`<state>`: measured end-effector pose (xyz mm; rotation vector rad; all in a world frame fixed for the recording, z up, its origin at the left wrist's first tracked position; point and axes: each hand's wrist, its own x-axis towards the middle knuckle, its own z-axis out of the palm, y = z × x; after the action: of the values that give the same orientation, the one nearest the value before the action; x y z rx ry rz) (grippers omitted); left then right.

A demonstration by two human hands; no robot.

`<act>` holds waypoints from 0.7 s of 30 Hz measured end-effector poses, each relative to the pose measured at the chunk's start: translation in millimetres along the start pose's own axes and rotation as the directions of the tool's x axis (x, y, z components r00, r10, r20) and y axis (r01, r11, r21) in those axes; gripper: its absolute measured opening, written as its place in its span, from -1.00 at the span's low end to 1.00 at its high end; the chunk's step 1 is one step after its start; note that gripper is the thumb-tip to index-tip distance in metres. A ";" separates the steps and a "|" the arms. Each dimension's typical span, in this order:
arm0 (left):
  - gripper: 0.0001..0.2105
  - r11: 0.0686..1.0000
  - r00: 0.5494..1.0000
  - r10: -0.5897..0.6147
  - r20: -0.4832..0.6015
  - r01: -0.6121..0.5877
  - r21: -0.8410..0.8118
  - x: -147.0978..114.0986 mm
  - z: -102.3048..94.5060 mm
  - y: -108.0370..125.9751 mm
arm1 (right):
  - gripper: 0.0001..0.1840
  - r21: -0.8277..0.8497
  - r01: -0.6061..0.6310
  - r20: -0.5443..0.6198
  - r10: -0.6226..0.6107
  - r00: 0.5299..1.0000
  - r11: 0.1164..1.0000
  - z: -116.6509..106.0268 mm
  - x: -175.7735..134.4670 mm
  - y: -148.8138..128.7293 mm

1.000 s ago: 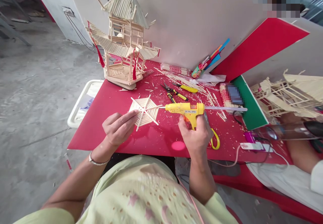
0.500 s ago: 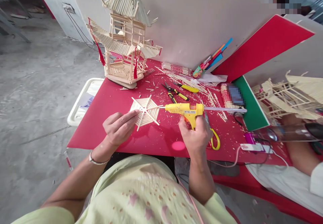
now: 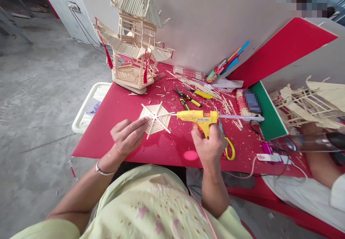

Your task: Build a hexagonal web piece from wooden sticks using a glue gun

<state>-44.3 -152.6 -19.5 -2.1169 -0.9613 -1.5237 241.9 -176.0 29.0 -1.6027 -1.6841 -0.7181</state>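
Note:
My left hand (image 3: 129, 135) pinches one end of a thin wooden stick (image 3: 165, 115), pointing it to the right. Behind and under the stick lies a hexagonal panel (image 3: 159, 126) of pale sticks with crossed ribs. My right hand (image 3: 208, 145) is wrapped around the handle of a yellow hot glue gun (image 3: 194, 116). Its nozzle is at the stick's free end; whether they touch I cannot tell. A long clear glue stick (image 3: 239, 117) juts from the gun's back. Scissors (image 3: 229, 149) with yellow handles lie partly hidden behind my right hand.
A stick-built pagoda (image 3: 134, 56) stands at the back left of the red table (image 3: 102, 138). Pliers (image 3: 185, 98), a yellow cutter (image 3: 202, 94) and loose sticks (image 3: 199, 84) lie behind the gun. At right are a power strip (image 3: 272, 157), a green board (image 3: 269, 113) and a co-worker's arm (image 3: 320, 165).

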 end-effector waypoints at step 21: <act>-0.66 1.000 1.000 0.013 0.007 -0.012 -0.024 -3.7 2.4 -0.4 | -0.80 0.026 -0.024 0.046 0.023 0.999 0.999 1.3 -0.7 -0.2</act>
<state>-43.6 -152.0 -23.9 -2.1426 -0.9352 -1.5296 241.5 -175.5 27.7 -1.6289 -1.6977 -0.6490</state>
